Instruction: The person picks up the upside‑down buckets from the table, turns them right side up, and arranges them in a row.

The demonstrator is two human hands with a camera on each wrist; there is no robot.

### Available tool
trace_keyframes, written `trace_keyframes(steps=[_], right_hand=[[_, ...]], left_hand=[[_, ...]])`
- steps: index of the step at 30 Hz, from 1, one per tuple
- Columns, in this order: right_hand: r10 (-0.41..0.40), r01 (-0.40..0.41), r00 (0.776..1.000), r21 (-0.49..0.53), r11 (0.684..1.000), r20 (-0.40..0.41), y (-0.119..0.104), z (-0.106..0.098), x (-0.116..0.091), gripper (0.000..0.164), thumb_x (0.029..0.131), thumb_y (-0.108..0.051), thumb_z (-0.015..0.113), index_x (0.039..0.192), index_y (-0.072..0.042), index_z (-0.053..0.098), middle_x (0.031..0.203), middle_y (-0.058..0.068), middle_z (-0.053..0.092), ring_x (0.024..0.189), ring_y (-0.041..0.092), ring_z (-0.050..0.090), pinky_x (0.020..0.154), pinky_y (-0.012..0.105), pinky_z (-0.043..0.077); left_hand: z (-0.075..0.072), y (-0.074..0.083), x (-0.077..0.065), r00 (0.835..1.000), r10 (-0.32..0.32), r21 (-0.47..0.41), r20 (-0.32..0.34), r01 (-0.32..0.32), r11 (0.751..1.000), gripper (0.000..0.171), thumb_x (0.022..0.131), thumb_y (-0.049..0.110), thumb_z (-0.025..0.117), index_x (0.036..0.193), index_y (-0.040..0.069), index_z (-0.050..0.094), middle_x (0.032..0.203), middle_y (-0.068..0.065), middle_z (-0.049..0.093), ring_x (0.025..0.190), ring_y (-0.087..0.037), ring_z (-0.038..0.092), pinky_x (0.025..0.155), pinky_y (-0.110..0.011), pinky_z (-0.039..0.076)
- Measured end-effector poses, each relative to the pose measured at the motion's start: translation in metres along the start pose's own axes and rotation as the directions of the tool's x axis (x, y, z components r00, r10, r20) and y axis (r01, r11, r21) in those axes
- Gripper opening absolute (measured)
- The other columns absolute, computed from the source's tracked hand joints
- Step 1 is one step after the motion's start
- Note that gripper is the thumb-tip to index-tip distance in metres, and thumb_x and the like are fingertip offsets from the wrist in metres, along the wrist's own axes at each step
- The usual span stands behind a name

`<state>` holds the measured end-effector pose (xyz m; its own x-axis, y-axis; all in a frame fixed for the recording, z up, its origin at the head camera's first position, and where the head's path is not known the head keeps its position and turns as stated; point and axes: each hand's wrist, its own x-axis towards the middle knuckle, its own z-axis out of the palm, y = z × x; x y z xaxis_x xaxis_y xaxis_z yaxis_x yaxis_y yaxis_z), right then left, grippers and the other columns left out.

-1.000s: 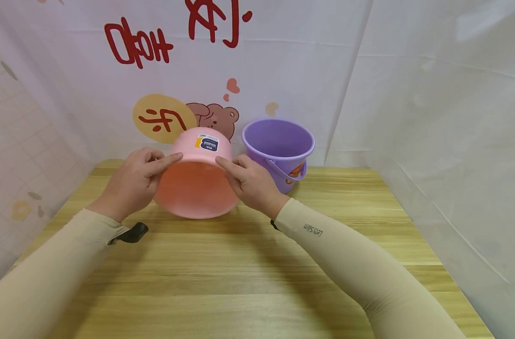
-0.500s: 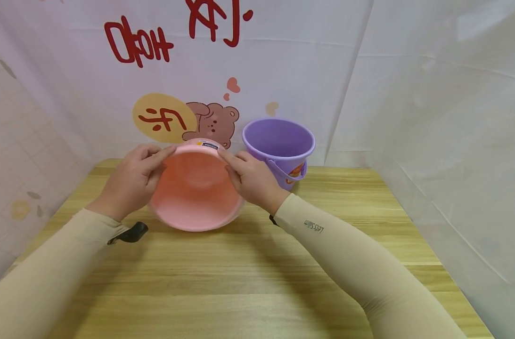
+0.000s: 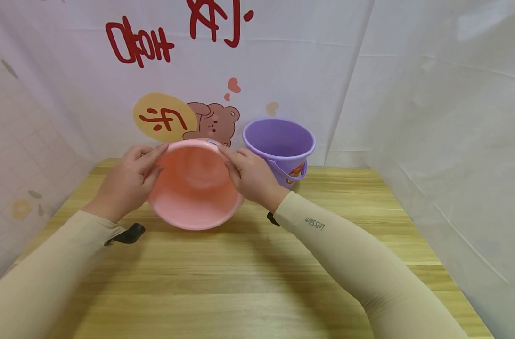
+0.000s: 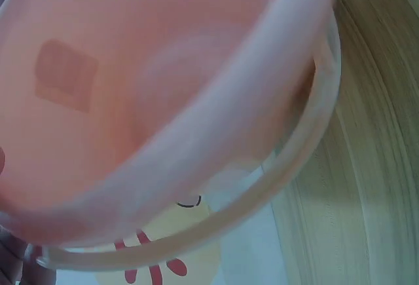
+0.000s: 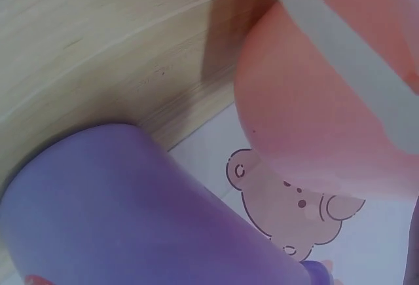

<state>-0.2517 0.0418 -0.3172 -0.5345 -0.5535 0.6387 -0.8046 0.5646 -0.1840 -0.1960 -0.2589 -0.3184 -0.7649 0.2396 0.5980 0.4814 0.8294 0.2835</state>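
A booth-like corner, though whether in a home or elsewhere cannot be told: creased white sheets enclose three sides of a wood-grain worktop, the back one printed with a cartoon bear and red lettering.

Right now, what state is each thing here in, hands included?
Pink bucket: tilted, opening toward us, nothing seen inside.
Pink handle: outside the bucket.
Purple bucket: upright on the table.
Purple handle: lowered.
Left hand: gripping the pink bucket.
Right hand: gripping it too.
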Motion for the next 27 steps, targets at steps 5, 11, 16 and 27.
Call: trace_keyframes(steps=[5,11,16,27], right_hand=[[0.083,-0.083,0.996,0.035,0.996,0.017,0.000,-0.005,0.003,0.044,0.107,-0.016,0.060,0.150,-0.007,0.059,0.115,0.014,0.074,0.093,0.024,0.068,0.083,0.034,0.059],[0.170,-0.172,0.985,0.103,0.980,0.029,-0.001,-0.009,0.008,0.043,0.107,-0.017,0.060,0.149,-0.011,0.061,0.122,0.013,0.076,0.098,0.024,0.068,0.084,0.034,0.058],[0.201,-0.200,0.980,0.135,0.970,0.006,0.000,-0.010,0.007,0.043,0.106,-0.017,0.063,0.148,-0.013,0.062,0.115,0.011,0.077,0.092,0.022,0.066,0.078,0.030,0.057],[0.196,-0.225,0.968,0.194,0.955,0.158,0.007,-0.007,-0.005,0.063,0.105,-0.022,0.062,0.163,-0.014,0.040,0.065,0.000,0.051,0.058,0.011,0.055,0.055,0.024,0.048]], left_hand=[[-0.002,-0.001,-0.001,0.998,-0.061,0.000,0.021,0.061,0.998,0.060,0.101,0.007,0.067,0.158,0.018,0.050,0.129,-0.024,0.059,0.096,-0.038,0.063,0.074,-0.054,0.060],[-0.005,-0.001,0.003,0.995,-0.099,-0.001,0.016,0.099,0.995,0.053,0.103,0.011,0.062,0.155,0.018,0.054,0.122,-0.025,0.061,0.086,-0.035,0.059,0.064,-0.043,0.053],[-0.007,0.000,0.007,0.993,-0.119,-0.004,0.027,0.119,0.993,0.051,0.103,0.012,0.061,0.154,0.017,0.055,0.120,-0.024,0.062,0.087,-0.033,0.057,0.063,-0.039,0.049],[-0.016,-0.009,0.011,0.974,-0.213,-0.020,0.069,0.215,0.976,0.052,0.106,0.020,0.055,0.157,0.020,0.050,0.126,-0.029,0.060,0.092,-0.039,0.058,0.060,-0.038,0.049]])
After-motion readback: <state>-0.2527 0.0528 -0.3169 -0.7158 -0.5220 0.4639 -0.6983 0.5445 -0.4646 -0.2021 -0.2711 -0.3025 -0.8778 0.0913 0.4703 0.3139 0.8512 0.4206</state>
